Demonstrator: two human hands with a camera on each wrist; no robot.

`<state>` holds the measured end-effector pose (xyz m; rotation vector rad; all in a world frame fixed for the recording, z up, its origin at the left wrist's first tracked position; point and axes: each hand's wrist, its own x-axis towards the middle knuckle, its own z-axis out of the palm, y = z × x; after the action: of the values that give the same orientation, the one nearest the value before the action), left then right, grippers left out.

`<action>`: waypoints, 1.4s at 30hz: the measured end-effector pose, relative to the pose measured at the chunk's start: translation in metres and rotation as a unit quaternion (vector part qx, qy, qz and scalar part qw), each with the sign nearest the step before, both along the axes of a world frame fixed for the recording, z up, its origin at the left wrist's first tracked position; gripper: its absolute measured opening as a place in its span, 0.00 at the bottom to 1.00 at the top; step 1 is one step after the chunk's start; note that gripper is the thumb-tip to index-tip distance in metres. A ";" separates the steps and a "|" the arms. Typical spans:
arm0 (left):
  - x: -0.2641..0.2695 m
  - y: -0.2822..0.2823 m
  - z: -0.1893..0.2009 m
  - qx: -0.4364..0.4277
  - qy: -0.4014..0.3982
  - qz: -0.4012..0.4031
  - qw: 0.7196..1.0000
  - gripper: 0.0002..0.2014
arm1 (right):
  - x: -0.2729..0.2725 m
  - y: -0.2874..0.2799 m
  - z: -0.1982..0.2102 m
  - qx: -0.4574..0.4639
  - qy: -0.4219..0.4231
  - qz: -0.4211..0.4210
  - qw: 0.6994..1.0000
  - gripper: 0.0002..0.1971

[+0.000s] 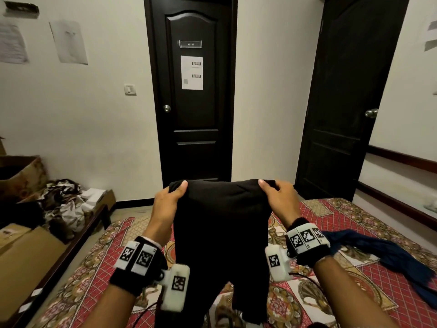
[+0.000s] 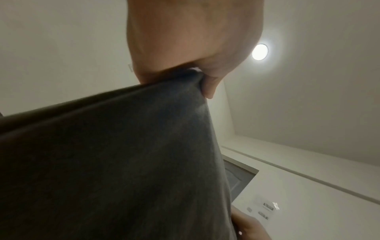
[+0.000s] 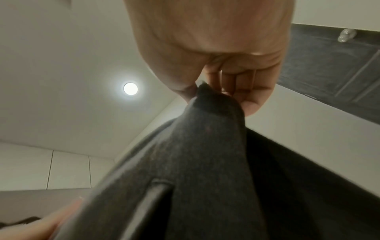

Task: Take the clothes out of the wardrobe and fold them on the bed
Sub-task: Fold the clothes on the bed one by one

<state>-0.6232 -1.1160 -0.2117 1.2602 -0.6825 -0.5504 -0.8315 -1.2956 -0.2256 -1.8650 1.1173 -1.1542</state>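
Observation:
A black garment [image 1: 222, 233] hangs in the air over the bed [image 1: 354, 287], held up by its top edge. My left hand [image 1: 173, 194] pinches its top left corner and my right hand [image 1: 272, 192] pinches its top right corner. The cloth drops straight down between my forearms, and its lower end splits like trouser legs. In the left wrist view, thumb and fingers [image 2: 209, 87] clamp a bunched corner of the dark cloth [image 2: 115, 162]. The right wrist view shows curled fingers [image 3: 244, 91] gripping the other corner of the cloth [image 3: 205, 154]. A dark blue garment [image 1: 387, 254] lies crumpled on the bed's right side.
The bed has a red patterned cover. Cardboard boxes [image 1: 26, 252] and a heap of clothes [image 1: 63, 204] sit on a low bench to the left. A shut black door [image 1: 194, 91] faces me, and a second black door [image 1: 343, 102] stands at the right.

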 end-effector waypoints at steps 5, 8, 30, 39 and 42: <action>0.019 -0.012 -0.031 0.143 -0.067 0.006 0.987 0.20 | -0.003 0.015 0.009 0.020 -0.078 0.064 0.995 0.23; 0.003 -0.005 -0.054 0.221 -0.189 0.003 0.957 0.51 | 0.000 0.022 0.011 0.162 -0.154 0.117 0.968 0.16; 0.016 -0.022 -0.112 0.174 -0.224 0.095 0.954 0.14 | -0.046 0.006 0.052 0.187 -0.368 0.022 0.910 0.09; 0.081 -0.031 0.043 -0.015 -0.282 0.091 0.955 0.15 | -0.050 -0.015 0.070 -0.026 -0.056 0.116 0.991 0.11; 0.086 -0.028 0.055 -0.017 -0.268 0.067 0.961 0.15 | -0.039 0.001 0.050 -0.245 0.179 0.034 0.952 0.18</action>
<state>-0.5374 -1.1441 -0.1568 1.4236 -1.0411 -0.0746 -0.8702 -1.2947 -0.1755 -2.5568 1.0011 -1.1566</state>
